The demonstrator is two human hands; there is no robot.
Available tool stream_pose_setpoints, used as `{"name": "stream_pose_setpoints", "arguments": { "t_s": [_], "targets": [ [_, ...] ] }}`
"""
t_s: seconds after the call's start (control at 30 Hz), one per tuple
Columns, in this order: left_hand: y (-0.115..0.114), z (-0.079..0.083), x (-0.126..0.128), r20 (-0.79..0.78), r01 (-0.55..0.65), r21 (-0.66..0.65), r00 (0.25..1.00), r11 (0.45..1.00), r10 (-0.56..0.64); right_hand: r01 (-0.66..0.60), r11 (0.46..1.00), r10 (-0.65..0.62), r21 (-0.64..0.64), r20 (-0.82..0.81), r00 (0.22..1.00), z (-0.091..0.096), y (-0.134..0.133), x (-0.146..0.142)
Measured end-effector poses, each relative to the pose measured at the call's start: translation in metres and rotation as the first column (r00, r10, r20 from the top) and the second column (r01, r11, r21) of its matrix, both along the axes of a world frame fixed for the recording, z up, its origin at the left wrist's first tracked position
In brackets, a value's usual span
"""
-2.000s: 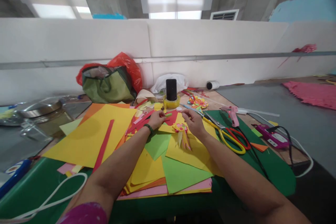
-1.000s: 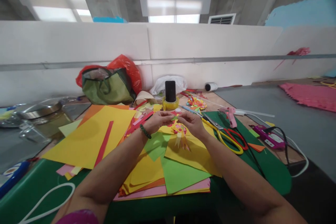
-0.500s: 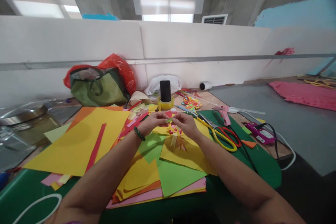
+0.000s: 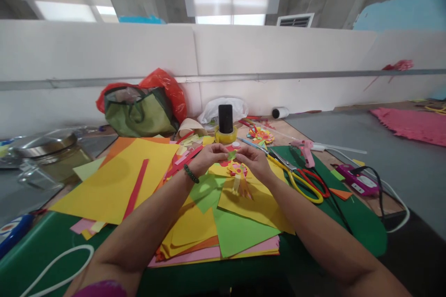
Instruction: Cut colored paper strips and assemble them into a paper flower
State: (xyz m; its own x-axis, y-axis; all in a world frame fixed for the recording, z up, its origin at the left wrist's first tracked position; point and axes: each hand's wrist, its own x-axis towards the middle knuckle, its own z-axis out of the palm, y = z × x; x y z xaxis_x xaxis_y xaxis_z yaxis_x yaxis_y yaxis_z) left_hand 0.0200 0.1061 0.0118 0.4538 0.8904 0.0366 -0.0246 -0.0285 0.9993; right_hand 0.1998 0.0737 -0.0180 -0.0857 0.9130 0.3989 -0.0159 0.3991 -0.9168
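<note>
Between my fingertips is a small green paper piece [image 4: 232,154]. My left hand [image 4: 209,158] pinches its left side, and my right hand [image 4: 253,160] pinches its right side. Just below them, a paper flower [image 4: 237,170] with yellow and pink petals and hanging pale strips lies on a yellow sheet [image 4: 258,204]. Green sheets [image 4: 240,234] lie partly under that sheet. A second multicoloured paper flower [image 4: 260,135] rests beyond my right hand. Scissors with yellow handles [image 4: 306,188] lie to the right of my right hand.
A pink glue gun [image 4: 306,152] and a purple power strip [image 4: 362,180] with cables are at the right. A phone [image 4: 225,119] stands upright on a tape roll [image 4: 226,136]. At the left are a glass jar [image 4: 59,162], a green bag [image 4: 139,113] and a large yellow sheet [image 4: 114,181].
The green piece now shows broader and flatter between my fingertips, where it looked like a narrow strip. The whole view has shifted slightly; the flower stays on the sheet.
</note>
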Motion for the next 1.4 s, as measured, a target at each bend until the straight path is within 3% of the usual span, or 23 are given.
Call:
{"name": "stream_pose_setpoints", "arguments": {
  "t_s": [0.33, 0.6, 0.8, 0.93, 1.17, 1.4],
  "targets": [
    [0.0, -0.003, 0.001, 0.041, 0.045, -0.093, 0.998, 0.995, -0.041, -0.013, 0.996, 0.009, -0.085, -0.048, 0.999, 0.0, -0.001, -0.001],
    [-0.004, 0.01, -0.003, 0.012, 0.112, -0.107, 0.994, 0.988, -0.111, -0.18, 0.983, 0.179, 0.048, 0.024, 0.984, 0.016, -0.011, 0.007],
    [-0.025, 0.036, -0.004, -0.02, 0.154, -0.056, 0.988, 0.987, -0.155, -0.12, 0.993, 0.118, 0.006, 0.129, 0.985, 0.046, -0.026, 0.008],
    [-0.048, 0.039, -0.004, 0.004, 0.118, -0.043, 0.993, 0.992, -0.118, -0.069, 0.994, 0.082, -0.085, 0.16, 0.984, 0.059, -0.046, 0.005],
    [-0.082, 0.022, -0.002, 0.022, 0.092, -0.092, 0.996, 0.991, -0.09, 0.091, 0.988, -0.072, -0.123, 0.148, 0.986, 0.049, -0.076, -0.001],
    [-0.092, 0.014, 0.002, -0.049, 0.056, 0.1, 0.997, 0.993, -0.051, 0.22, 0.974, -0.207, -0.053, 0.19, 0.96, 0.036, -0.092, -0.007]
  ]
}}
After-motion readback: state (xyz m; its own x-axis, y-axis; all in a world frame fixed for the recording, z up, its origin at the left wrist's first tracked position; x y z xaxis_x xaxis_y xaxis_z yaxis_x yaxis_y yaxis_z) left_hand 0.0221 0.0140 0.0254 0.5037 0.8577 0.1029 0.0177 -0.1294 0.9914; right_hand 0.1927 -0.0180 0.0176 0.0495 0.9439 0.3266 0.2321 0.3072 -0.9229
